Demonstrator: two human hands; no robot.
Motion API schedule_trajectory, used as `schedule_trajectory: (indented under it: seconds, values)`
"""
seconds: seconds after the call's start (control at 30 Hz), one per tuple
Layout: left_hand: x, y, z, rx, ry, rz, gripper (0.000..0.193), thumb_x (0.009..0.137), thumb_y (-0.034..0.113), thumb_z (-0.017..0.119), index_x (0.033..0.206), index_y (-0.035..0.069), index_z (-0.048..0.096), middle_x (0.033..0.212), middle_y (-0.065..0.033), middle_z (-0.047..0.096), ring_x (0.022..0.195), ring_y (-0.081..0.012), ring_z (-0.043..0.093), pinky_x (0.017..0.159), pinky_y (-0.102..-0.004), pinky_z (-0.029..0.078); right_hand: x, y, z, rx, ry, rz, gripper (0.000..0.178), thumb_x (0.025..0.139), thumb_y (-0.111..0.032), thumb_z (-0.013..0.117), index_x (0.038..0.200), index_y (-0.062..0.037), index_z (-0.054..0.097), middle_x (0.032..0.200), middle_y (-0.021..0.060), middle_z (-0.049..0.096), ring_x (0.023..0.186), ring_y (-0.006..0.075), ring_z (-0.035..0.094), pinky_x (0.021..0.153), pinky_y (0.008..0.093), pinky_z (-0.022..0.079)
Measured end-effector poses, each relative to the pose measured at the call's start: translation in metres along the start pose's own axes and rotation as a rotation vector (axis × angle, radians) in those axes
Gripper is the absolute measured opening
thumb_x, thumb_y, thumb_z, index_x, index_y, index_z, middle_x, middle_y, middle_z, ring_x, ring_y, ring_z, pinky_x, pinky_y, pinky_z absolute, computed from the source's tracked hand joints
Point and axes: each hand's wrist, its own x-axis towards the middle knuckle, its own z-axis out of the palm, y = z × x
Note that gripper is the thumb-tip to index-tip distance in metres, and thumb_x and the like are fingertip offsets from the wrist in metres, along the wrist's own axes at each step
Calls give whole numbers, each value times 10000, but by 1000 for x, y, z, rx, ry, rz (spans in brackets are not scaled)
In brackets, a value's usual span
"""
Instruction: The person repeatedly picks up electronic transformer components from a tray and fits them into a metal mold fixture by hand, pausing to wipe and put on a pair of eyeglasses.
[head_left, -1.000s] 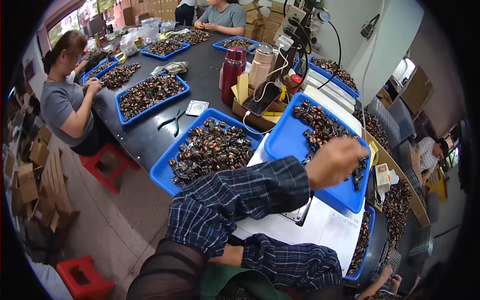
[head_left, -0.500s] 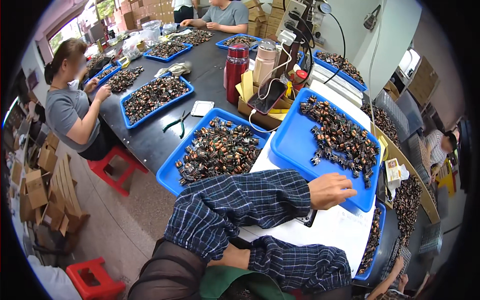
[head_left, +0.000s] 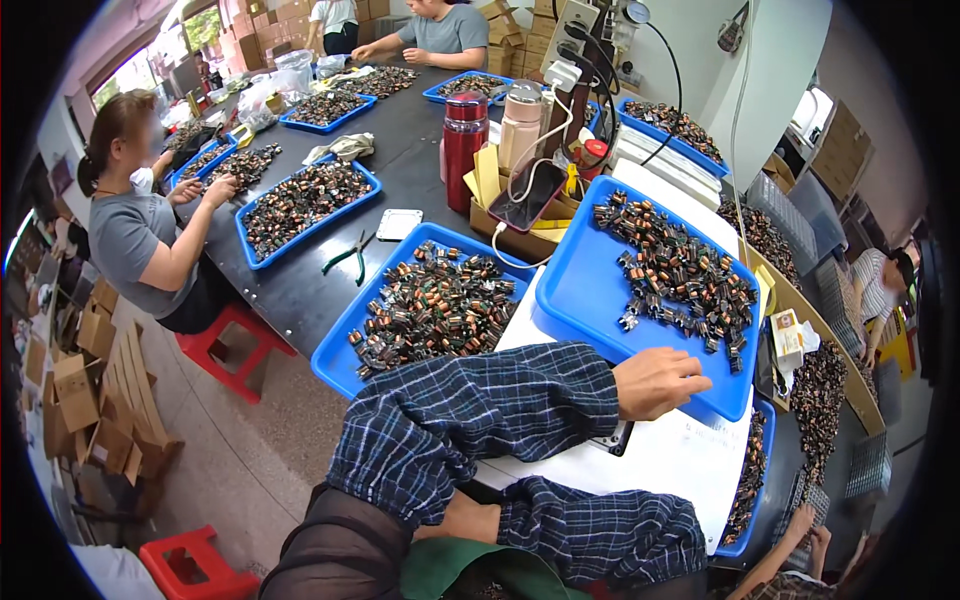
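White paper (head_left: 675, 465) bears faint, illegible print (head_left: 703, 430) beside the blue tray (head_left: 590, 270).

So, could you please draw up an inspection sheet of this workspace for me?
Surface: dark tabletop, partly covered by a white sheet.
Job's things: small copper-and-black components in the nearer blue tray, mostly toward its right; second blue tray to its left, heaped with more.
Clutter: red flask, beige bottle, phone, green-handled pliers.
Hands: left hand at the nearer tray's near edge, fingers curled, no component visible in it; right hand hidden behind the left forearm.
Cables: white cable looping by the phone; black cable hanging beyond.
Surroundings: co-workers at left, far end and right; cardboard boxes on the floor at left.
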Motion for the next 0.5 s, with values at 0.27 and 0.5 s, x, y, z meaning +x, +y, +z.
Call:
schedule_trajectory:
  seconds: [0.27, 0.5]
  values:
    - [5, 0, 10, -32, -6, 25, 302, 696, 77, 590, 987, 36, 520, 847, -97, 524, 794, -255, 503, 679, -353, 399, -23, 17, 35, 99, -8, 127, 457, 700, -242, 549, 1104, -34, 501, 1134, 130, 510, 1049, 278, 480, 874, 378, 394]
    - [2, -2, 7, -9, 3, 18, 288, 690, 72, 592, 968, 36, 525, 820, -91, 519, 779, -250, 498, 663, -350, 394, 9, -14, -43, 273, -334, 183, 519, 699, -263, 561, 1141, -12, 459, 1175, 146, 481, 1095, 280, 448, 905, 380, 367]
